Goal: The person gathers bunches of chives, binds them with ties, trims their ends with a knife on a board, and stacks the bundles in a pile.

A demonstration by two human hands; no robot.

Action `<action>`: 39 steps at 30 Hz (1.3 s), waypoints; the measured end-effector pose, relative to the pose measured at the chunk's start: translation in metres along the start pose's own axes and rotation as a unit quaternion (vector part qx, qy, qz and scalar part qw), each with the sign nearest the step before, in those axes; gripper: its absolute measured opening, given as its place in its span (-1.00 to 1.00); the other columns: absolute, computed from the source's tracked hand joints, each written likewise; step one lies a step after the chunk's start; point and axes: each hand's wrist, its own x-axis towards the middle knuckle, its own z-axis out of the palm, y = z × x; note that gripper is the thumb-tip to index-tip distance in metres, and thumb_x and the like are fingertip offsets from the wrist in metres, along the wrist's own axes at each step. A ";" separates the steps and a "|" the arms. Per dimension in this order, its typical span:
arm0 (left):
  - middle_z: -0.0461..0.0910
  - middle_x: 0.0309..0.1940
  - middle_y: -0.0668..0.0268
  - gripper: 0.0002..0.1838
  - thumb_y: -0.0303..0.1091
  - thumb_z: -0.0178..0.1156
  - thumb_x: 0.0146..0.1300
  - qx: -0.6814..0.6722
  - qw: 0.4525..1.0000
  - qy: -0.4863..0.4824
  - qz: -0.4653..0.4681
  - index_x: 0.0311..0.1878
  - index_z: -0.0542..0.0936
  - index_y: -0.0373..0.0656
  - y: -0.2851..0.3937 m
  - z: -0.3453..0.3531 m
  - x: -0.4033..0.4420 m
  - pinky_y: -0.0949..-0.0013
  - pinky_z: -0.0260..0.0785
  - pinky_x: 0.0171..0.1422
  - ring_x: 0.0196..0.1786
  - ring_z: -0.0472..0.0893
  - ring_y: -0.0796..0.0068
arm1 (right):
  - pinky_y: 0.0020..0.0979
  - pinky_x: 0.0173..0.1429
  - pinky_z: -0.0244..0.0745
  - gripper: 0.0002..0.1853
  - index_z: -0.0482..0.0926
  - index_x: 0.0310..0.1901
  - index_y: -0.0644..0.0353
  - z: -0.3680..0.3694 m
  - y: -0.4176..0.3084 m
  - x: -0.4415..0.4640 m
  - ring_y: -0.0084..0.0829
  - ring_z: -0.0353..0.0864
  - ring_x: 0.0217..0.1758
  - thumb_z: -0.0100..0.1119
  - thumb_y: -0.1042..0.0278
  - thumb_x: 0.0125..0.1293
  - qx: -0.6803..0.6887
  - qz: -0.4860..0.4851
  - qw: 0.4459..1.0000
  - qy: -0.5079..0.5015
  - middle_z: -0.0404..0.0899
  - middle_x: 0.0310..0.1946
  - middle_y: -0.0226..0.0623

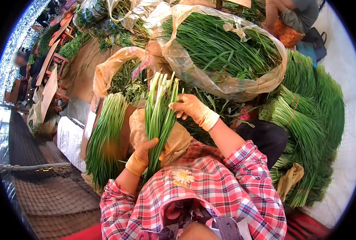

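My left hand (148, 153), in an orange-tan glove, is wrapped round the lower part of a bunch of green stalks (158, 108) with pale ends pointing up. Beside the top of the bunch on its right is my right hand (189, 109), gloved too, its fingers bent close to the stalks; whether they pinch a stalk is too small to tell. Behind the bunch lies a brown cloth or wrap (178, 140). A larger pile of stalks (108, 132) lies just left of my left hand.
Ahead is a big plastic-lined container (277, 76) full of long green stalks. Tied bundles (302, 120) are stacked at the right. A smaller open plastic bag (103, 78) holds cuttings. Another person (302, 14) sits at the top right; netting (54, 192) lies at the lower left.
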 end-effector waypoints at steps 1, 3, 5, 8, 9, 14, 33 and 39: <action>0.58 -0.50 0.19 -0.58 -0.05 0.22 0.12 0.000 1.000 0.002 0.000 -0.25 0.58 -0.31 -0.001 0.001 -0.002 0.45 0.35 -0.52 -0.60 0.51 0.43 | -0.58 -0.50 0.36 -0.65 0.53 -0.17 0.27 0.000 0.004 0.000 -0.60 0.49 -0.55 0.31 0.16 0.16 0.041 0.007 0.999 -0.001 0.55 -0.42 -0.39; 0.58 -0.47 0.19 -0.60 -0.10 0.25 0.09 -0.031 0.999 0.022 0.018 -0.20 0.56 -0.29 -0.002 0.005 -0.002 0.45 0.36 -0.53 -0.60 0.51 0.42 | -0.59 -0.49 0.37 -0.67 0.53 -0.18 0.26 0.003 0.007 0.000 -0.60 0.50 -0.54 0.30 0.18 0.17 0.052 0.009 0.999 0.008 0.55 -0.42 -0.40; 0.59 -0.45 0.19 -0.62 -0.17 0.26 0.06 0.010 0.998 0.017 0.053 -0.17 0.54 -0.28 -0.003 0.007 0.000 0.44 0.36 -0.53 -0.60 0.52 0.41 | -0.61 -0.47 0.40 -0.73 0.54 -0.17 0.25 0.002 0.014 0.003 -0.62 0.51 -0.52 0.25 0.24 0.22 0.082 0.011 0.997 0.010 0.56 -0.40 -0.41; 0.59 -0.41 0.17 -0.59 -0.27 0.30 0.02 0.051 0.994 0.006 0.096 -0.08 0.49 -0.27 -0.003 0.002 0.002 0.38 0.39 -0.54 -0.61 0.52 0.36 | -0.61 -0.46 0.42 -0.75 0.54 -0.14 0.25 0.002 0.022 0.003 -0.61 0.52 -0.52 0.21 0.26 0.24 0.125 -0.015 0.992 0.015 0.57 -0.38 -0.42; 0.59 -0.38 0.14 -0.54 -0.31 0.32 -0.01 0.052 0.993 -0.003 0.104 -0.03 0.47 -0.28 -0.003 -0.002 0.003 0.32 0.42 -0.55 -0.62 0.53 0.33 | -0.61 -0.48 0.37 -0.75 0.55 -0.11 0.25 0.004 0.024 0.004 -0.63 0.47 -0.55 0.18 0.27 0.27 0.140 -0.020 0.990 0.021 0.58 -0.35 -0.41; 0.58 -0.39 0.15 -0.54 -0.38 0.29 -0.02 0.050 0.994 0.009 0.093 -0.01 0.46 -0.29 -0.006 -0.013 0.003 0.34 0.41 -0.55 -0.61 0.53 0.33 | -0.58 -0.48 0.29 -0.77 0.54 -0.11 0.18 0.003 0.021 0.006 -0.67 0.36 -0.54 0.16 0.23 0.30 0.251 0.000 0.967 0.044 0.55 -0.38 -0.49; 0.60 -0.21 0.30 -0.49 -0.41 0.25 -0.08 0.153 0.980 0.091 0.089 0.05 0.51 -0.23 0.001 -0.024 -0.023 0.43 0.41 -0.07 -0.21 0.58 0.41 | -0.27 0.27 0.29 -0.57 0.53 0.10 0.05 -0.078 -0.019 -0.012 -0.19 0.46 0.16 0.20 0.12 0.21 -0.433 -0.214 0.842 0.241 0.52 0.08 -0.16; 0.57 -0.04 0.34 -0.34 -0.56 0.34 -0.13 0.212 0.973 0.083 0.049 0.17 0.45 -0.21 -0.002 -0.013 -0.008 0.40 0.34 0.13 0.00 0.52 0.47 | -0.21 0.28 0.25 -0.54 0.64 -0.11 0.10 -0.020 -0.052 0.011 -0.16 0.39 0.18 0.32 -0.01 0.02 -0.559 -0.214 0.800 -0.023 0.53 0.01 -0.16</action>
